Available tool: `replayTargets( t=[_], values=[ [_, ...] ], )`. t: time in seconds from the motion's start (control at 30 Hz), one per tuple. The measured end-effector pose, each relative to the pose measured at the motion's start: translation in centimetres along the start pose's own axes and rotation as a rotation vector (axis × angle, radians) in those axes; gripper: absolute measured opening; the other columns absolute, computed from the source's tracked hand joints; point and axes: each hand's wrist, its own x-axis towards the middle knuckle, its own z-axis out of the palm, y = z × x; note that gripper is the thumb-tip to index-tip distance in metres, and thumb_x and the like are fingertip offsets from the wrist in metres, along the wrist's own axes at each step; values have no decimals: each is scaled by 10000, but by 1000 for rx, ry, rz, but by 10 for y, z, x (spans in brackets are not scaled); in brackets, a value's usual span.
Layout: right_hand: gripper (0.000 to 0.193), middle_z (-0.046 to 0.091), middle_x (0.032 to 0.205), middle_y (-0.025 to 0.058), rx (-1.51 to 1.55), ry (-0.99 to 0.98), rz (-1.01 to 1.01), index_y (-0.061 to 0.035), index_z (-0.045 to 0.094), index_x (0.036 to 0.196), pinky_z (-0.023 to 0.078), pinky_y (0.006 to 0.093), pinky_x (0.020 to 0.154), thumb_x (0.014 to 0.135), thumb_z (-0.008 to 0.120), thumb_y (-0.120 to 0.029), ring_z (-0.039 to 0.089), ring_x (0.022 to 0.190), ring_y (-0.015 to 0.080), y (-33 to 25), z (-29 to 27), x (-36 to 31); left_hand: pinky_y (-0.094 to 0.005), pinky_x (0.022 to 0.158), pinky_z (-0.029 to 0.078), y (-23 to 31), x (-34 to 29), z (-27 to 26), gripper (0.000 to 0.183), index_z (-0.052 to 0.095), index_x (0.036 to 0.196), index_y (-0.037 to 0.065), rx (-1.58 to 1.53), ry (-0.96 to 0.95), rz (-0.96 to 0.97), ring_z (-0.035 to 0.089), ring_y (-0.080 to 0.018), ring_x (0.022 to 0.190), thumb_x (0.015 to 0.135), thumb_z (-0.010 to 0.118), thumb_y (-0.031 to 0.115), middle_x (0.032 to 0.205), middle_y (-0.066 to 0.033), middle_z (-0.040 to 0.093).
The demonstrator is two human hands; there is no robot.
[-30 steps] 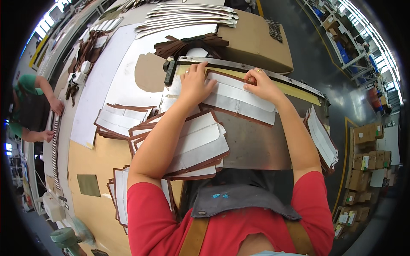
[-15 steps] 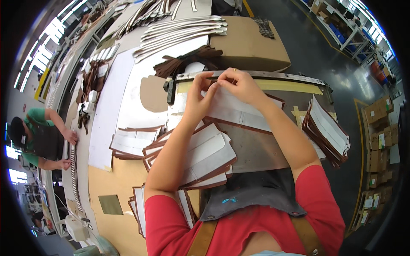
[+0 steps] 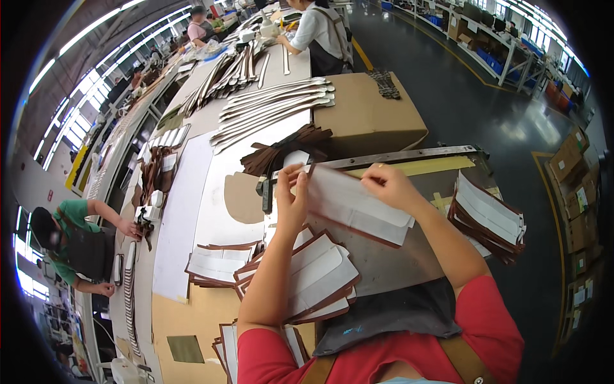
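Note:
A white panel with brown edging (image 3: 358, 203), probably leather with a pale backing, is held up at a tilt over the grey work surface in front of me. The fingers of my right hand (image 3: 391, 187) are closed on its upper edge toward the right. At its upper left corner, my left hand (image 3: 291, 197) has curled fingers and thumb, apparently pinching the edge; the exact contact is hard to see. Below my left forearm lies a fanned stack of similar panels (image 3: 323, 272). Another stack (image 3: 489, 214) stands to the right of the work surface.
A metal bar (image 3: 384, 158) crosses the work surface's far edge. Beyond it are brown strips (image 3: 281, 150), a cardboard box (image 3: 364, 109) and long white-backed straps (image 3: 275, 105). More panels (image 3: 220, 262) lie left. A co-worker in green (image 3: 83, 237) handles things at the left bench; another person (image 3: 320, 38) works at the far end.
My hands, together before, have moved apart, the right one rightward. The panel has come up off the surface, blurred by motion. My view has tilted up, and the co-worker's upper hand has shifted.

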Motion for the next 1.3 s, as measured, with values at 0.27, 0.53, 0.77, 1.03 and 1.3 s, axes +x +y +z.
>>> replayTargets(
  t=[0.27, 0.53, 0.77, 1.03, 1.3],
  values=[
    [139, 552, 858, -2, 862, 438, 473, -44, 528, 1008, 461, 228, 698, 936, 519, -164, 538, 753, 67, 17, -16, -16, -372, 941, 371, 7, -6, 6, 347, 463, 1209, -1, 268, -56, 231, 485, -294, 1061, 901, 537, 139, 1172, -175, 475],
    [273, 548, 1116, 141, 1400, 702, 620, 32, 425, 1169, 507, 394, 874, 945, 453, -122, 577, 1022, 238, 48, 11, -38, -378, 929, 358, 23, -12, 16, 238, 591, 1087, 37, 493, -323, 378, 521, -295, 1040, 867, 563, 124, 1091, -142, 577],
    [311, 668, 780, 162, 800, -658, 870, 2, 564, 975, 558, 288, 576, 955, 465, -293, 681, 682, 240, -7, -11, -47, -416, 865, 387, 0, -32, 25, 293, 596, 1133, 156, 940, -586, 327, 519, -286, 1038, 885, 523, 294, 1143, -43, 578],
    [240, 626, 1079, 100, -475, 43, -100, -47, 620, 1064, 421, 379, 911, 894, 544, -197, 556, 1047, 289, 65, -21, -33, -422, 950, 348, -9, -29, 28, 295, 567, 1151, 153, 1010, -433, 360, 492, -276, 1097, 888, 538, 283, 1153, -53, 553],
    [247, 582, 1198, 93, -549, -134, -17, -77, 642, 1070, 372, 423, 976, 884, 549, -211, 513, 1115, 283, 46, -22, -36, -448, 1068, 253, 8, -22, 25, 369, 511, 1249, 174, 1113, -698, 12, 395, -280, 1254, 913, 502, 326, 1330, -80, 458]
  ],
)
